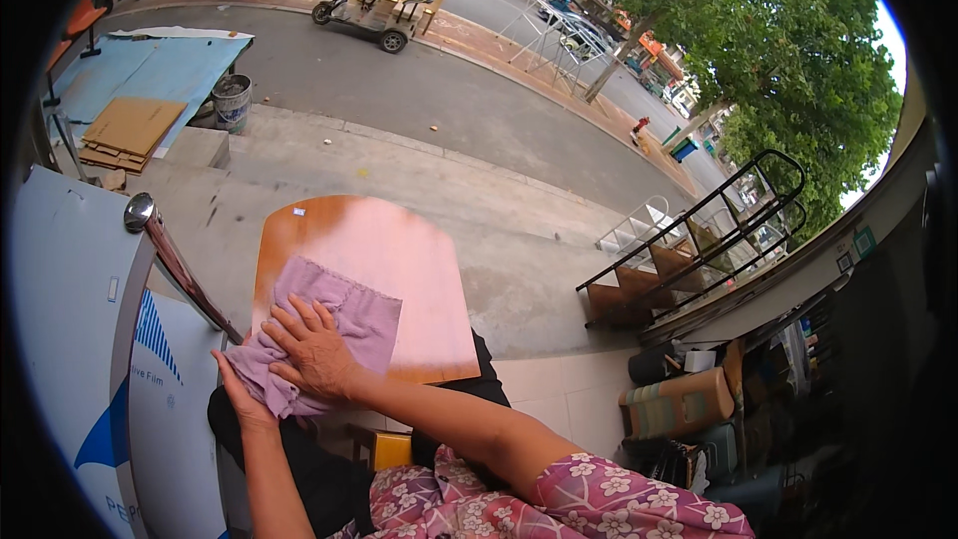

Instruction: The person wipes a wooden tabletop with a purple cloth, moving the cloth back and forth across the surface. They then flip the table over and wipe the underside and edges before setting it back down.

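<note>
Your right hand (317, 354) is spread, palm down, on the purple cloth (354, 304); your left hand (249, 404) is at its near-left edge, fingers extended, can't tell if it pinches. Cloth lies under your right hand, on the wooden counter (429, 279). Looks like mid-wipe: counter surface beyond and right of your hands is uncovered; can't tell how much is already wiped.

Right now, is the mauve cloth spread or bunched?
Partly spread: the mauve cloth lies fairly flat on the wood-grain board around the right hand, but bunches at the left hand.
</note>
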Motion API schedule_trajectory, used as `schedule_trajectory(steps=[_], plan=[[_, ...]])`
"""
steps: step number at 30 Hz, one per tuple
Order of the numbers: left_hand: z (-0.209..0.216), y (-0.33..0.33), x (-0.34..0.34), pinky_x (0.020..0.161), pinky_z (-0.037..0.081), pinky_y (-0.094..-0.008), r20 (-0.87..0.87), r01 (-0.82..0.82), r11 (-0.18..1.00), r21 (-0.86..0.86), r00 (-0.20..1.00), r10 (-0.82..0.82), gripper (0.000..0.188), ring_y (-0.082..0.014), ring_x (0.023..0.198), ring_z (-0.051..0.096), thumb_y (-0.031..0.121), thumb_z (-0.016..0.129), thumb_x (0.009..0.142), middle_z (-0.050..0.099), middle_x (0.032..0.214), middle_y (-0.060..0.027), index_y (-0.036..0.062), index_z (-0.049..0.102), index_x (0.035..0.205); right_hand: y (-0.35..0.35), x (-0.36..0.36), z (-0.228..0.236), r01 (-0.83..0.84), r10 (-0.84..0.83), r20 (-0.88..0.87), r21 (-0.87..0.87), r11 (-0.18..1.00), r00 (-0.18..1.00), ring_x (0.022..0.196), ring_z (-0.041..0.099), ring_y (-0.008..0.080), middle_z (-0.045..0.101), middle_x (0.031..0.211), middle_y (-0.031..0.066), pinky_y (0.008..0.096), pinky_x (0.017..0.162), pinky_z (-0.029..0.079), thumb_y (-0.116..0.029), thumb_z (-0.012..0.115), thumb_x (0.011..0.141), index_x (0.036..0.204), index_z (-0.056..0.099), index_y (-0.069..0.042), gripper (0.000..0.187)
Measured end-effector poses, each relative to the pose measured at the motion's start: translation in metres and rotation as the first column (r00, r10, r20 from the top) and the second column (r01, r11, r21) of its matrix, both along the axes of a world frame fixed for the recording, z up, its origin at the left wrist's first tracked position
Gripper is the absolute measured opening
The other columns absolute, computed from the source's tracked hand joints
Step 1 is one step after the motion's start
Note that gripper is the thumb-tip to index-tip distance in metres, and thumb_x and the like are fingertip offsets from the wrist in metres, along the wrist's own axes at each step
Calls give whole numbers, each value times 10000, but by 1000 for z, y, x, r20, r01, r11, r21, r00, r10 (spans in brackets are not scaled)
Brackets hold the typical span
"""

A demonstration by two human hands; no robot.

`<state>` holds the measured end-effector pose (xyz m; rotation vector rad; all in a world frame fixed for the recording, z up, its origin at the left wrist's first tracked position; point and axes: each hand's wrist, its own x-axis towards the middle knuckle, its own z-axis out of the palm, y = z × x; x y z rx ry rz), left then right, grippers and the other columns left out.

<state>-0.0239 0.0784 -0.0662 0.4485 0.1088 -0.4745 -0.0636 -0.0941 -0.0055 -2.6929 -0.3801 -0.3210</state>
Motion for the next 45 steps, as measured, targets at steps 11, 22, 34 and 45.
schedule_trajectory(steps=[11,22,34,45], plan=[[1,0,-1,1175,402,-435,-54,12,1000,-17,998,-13,936,-311,1382,519,761,355,1010,501,1538,-159,1,404,1555,-5,-1,1,2,-2,12,-26,1000,1000,1526,265,414,389,1607,161,610,1227,176,-508,666,928,1502,499,-138,703],[4,0,1,1168,409,-408,64,48,999,-27,997,-46,957,-290,1369,526,778,330,1005,494,1552,-152,-1,402,1555,-4,0,7,-35,36,10,-58,998,999,1526,262,417,407,1600,149,617,1218,186,-549,665,920,1492,518,-144,715],[9,-1,1,1180,392,-438,-140,-13,999,-41,990,8,860,-297,1374,531,713,377,1034,541,1513,-133,28,442,1550,-17,17,5,-14,14,-36,-8,1000,999,1541,239,416,419,1589,164,588,1242,164,-512,671,927,1497,513,-130,704],[16,-2,-1,1189,389,-429,-98,21,999,28,995,-19,855,-317,1388,514,675,423,1036,483,1560,-136,6,391,1568,-21,10,-1,-141,141,-1,53,989,990,1536,243,430,429,1562,173,625,1229,184,-508,688,904,1448,535,-92,702]])
